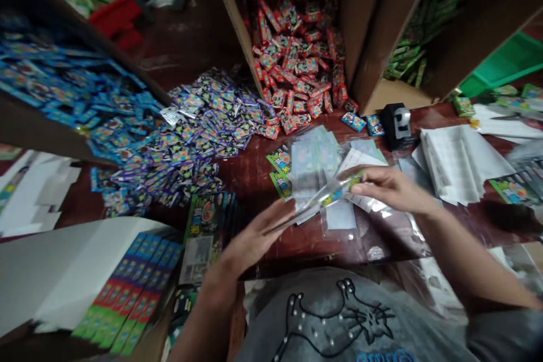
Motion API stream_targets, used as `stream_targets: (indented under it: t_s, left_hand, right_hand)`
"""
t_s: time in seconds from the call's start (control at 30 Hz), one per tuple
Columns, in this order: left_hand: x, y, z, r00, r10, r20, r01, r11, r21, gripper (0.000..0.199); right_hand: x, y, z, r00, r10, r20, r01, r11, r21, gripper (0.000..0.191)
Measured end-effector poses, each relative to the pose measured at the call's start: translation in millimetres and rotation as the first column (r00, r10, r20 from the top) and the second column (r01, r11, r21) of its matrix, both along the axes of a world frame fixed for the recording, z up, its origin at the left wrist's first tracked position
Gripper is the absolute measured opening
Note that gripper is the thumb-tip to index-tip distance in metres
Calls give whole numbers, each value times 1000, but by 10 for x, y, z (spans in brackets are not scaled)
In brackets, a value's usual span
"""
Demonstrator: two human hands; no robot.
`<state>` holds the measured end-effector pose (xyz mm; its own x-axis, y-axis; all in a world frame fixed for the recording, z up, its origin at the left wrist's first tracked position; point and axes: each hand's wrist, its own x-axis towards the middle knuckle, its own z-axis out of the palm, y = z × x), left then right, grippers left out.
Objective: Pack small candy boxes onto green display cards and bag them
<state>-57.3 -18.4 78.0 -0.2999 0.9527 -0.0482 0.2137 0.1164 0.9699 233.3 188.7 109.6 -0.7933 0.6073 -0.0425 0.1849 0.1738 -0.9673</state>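
A clear plastic bag (333,195) with a green and blue printed header is tilted between my two hands above the table. My right hand (392,188) pinches its upper right end by the printed part. At its lower left end, my left hand (265,226) has its fingers along one side and the edge between fingers and thumb, blurred by motion. Beneath the bag lie several flat clear bags (311,161) with pale cards, and green printed headers (280,178) stick out on their left. White paper sheets (367,164) lie just behind my right hand.
Heaps of blue packets (85,87), purple packets (212,113) and red boxes (303,68) spill from cardboard dividers (375,28). A black tape dispenser (396,127) stands behind folded paper (452,164). At left, a white carton (63,271) holds rows of colourful boxes (131,294).
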Motion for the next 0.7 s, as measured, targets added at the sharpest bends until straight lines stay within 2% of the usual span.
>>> stream_targets:
  t_s: [0.03,0.07,0.13,0.17,0.2,0.27,0.3,0.37,0.4,0.47,0.57,0.63,0.7]
  left_hand:
    - [-89,-37,28,997,-48,66,49,999,-9,70]
    - [-130,-36,45,982,-123,144,127,992,-15,74]
    - [-56,66,33,902,-304,308,325,945,-20,82]
    - [49,145,6,846,-386,367,427,904,-34,86]
    - [180,225,-27,808,-424,409,482,875,-44,82]
    - [445,344,-90,745,-431,509,531,845,-62,63]
    - [549,375,-109,718,-390,577,524,848,-78,57]
    - [669,396,-108,667,-259,698,490,858,-150,60]
    - [690,401,-94,673,-177,718,450,869,-207,63]
    - [691,431,-60,751,-24,659,310,895,-320,64]
    - [664,531,-60,854,149,498,61,923,-381,60]
    - [640,588,-101,883,169,439,5,929,-369,60]
    - [599,610,-144,924,119,364,15,938,-346,59]
  right_hand:
    - [66,79,107,986,154,59,-159,983,88,21]
    - [85,129,201,952,284,115,-300,940,163,17]
    - [1,144,330,858,462,226,-512,812,282,14]
    - [-82,121,364,822,497,278,-568,749,340,13]
    - [-175,90,380,800,501,330,-599,695,397,13]
    - [-342,33,381,787,443,429,-615,610,500,15]
    - [-404,15,371,791,399,464,-610,576,544,15]
    - [-482,-10,340,811,306,499,-582,517,628,14]
    - [-507,-23,318,834,252,491,-547,493,676,12]
    - [-552,-70,263,899,112,424,-428,440,789,13]
    - [-621,-176,170,956,-54,287,-257,311,915,27]
    - [-652,-232,133,962,-86,259,-231,248,941,33]
    - [-658,-250,137,950,-114,290,-253,259,932,35]
